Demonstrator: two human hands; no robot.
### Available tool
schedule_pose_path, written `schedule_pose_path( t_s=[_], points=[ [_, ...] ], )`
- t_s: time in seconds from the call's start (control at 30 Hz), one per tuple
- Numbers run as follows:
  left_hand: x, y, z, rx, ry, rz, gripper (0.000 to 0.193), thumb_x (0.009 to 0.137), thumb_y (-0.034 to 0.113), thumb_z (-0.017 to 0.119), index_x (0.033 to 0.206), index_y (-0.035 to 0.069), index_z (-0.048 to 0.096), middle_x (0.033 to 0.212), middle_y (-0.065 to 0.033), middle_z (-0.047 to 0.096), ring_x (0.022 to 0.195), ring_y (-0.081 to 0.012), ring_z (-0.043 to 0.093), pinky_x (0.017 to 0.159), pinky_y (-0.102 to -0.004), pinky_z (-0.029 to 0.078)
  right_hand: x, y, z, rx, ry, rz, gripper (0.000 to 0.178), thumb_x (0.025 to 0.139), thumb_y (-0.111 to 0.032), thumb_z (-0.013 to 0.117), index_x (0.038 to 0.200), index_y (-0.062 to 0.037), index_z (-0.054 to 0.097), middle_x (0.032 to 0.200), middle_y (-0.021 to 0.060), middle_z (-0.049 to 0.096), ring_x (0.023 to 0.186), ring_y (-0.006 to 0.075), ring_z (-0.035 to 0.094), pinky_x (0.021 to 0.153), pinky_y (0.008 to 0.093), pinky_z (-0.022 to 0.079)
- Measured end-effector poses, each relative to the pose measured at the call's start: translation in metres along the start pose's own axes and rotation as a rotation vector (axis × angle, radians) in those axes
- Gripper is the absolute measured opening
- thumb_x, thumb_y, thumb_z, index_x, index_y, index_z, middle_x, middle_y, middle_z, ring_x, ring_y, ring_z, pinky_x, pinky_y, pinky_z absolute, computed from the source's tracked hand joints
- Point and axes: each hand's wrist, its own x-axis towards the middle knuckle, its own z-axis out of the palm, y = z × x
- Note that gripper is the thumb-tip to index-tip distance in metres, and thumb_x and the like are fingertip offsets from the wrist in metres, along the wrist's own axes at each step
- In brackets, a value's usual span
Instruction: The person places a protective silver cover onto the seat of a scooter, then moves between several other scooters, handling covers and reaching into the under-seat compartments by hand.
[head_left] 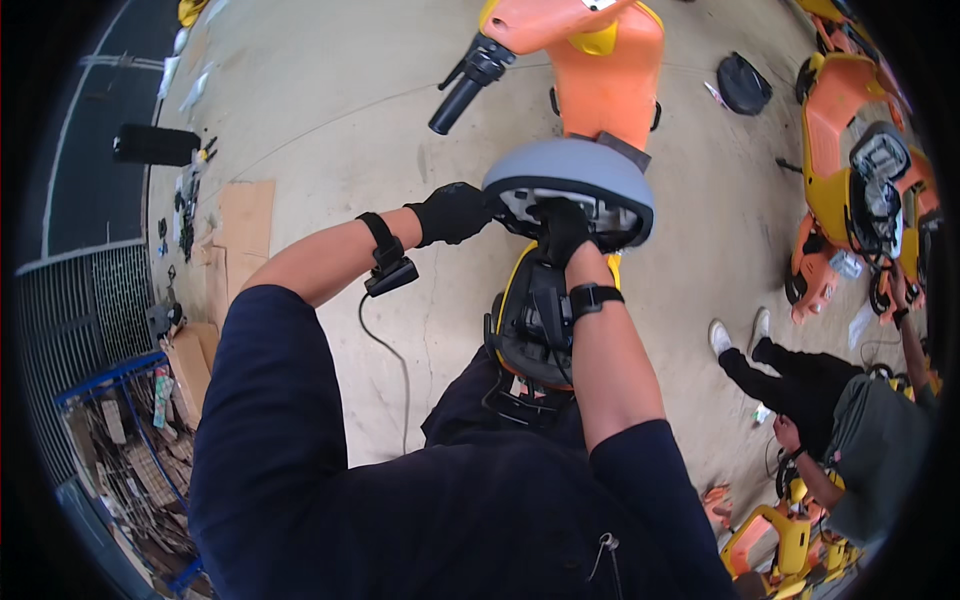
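A grey scooter seat (570,162) is tilted up, its hollow underside turned toward me. My left hand (452,214), in a black glove, is closed at the seat's left rim. My right hand (565,230), gloved too, reaches into the underside; its fingers are hidden there. Below the seat shows the scooter's yellow-edged black rear section (532,325), close in front of my body. Beyond it rise the orange front panel (612,85) and a black handlebar grip (458,105).
At right, a person (850,440) is among several orange and yellow scooters (835,150). A black bag-like item (743,84) lies on the floor. On the left are flat cardboard (247,225) and a blue-framed bin (110,378) of scraps. A cable (402,370) hangs from my left wrist.
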Motion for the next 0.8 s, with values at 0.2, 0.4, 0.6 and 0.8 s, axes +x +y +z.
schedule_pose_path(
  t_s=[0.2,0.4,0.6,0.8],
  points=[
    [0.001,-0.011,0.000,-0.408,0.053,-0.278,0.040,0.083,0.043,0.048,0.077,0.005,0.058,0.053,-0.0040,0.051,0.043,-0.0130,0.051,0.039,-0.0276,0.039,0.049,-0.088,-0.015,-0.254,-0.277,0.533,0.024,0.064,-0.022,0.064,0.082,-0.0050,0.062,0.090,0.0165,0.059,0.086,0.0304,0.056,0.071,0.0361,0.045],
    [-0.033,-0.026,-0.011,-0.784,0.062,-0.368,0.037,0.083,0.036,0.049,0.105,0.007,0.050,0.075,-0.0082,0.059,0.057,-0.0160,0.059,0.047,-0.0264,0.047,0.034,-0.103,-0.022,0.821,-0.234,0.943,0.017,0.072,-0.021,0.058,0.084,-0.0099,0.059,0.079,0.0067,0.057,0.073,0.0197,0.054,0.068,0.0316,0.045],
    [-0.021,-0.017,-0.015,-1.333,0.324,-0.465,0.067,0.078,0.059,0.041,0.127,0.014,0.029,0.118,-0.0202,0.043,0.077,-0.0338,0.060,0.060,-0.0404,0.051,-0.022,-0.173,-0.136,1.437,0.021,1.070,0.054,0.083,-0.048,0.041,0.111,-0.0027,0.049,0.103,0.0144,0.056,0.100,0.0260,0.052,0.080,0.0368,0.044],
    [-0.047,-0.010,0.062,-1.310,0.147,-0.201,0.056,0.084,0.053,0.035,0.125,0.016,0.034,0.109,-0.0104,0.048,0.087,-0.0200,0.054,0.074,-0.0354,0.048,-0.091,-0.167,-0.160,1.348,0.240,1.249,0.072,0.080,-0.058,0.038,0.117,0.0032,0.037,0.105,0.0187,0.054,0.096,0.0279,0.054,0.082,0.0366,0.045]
  ],
)
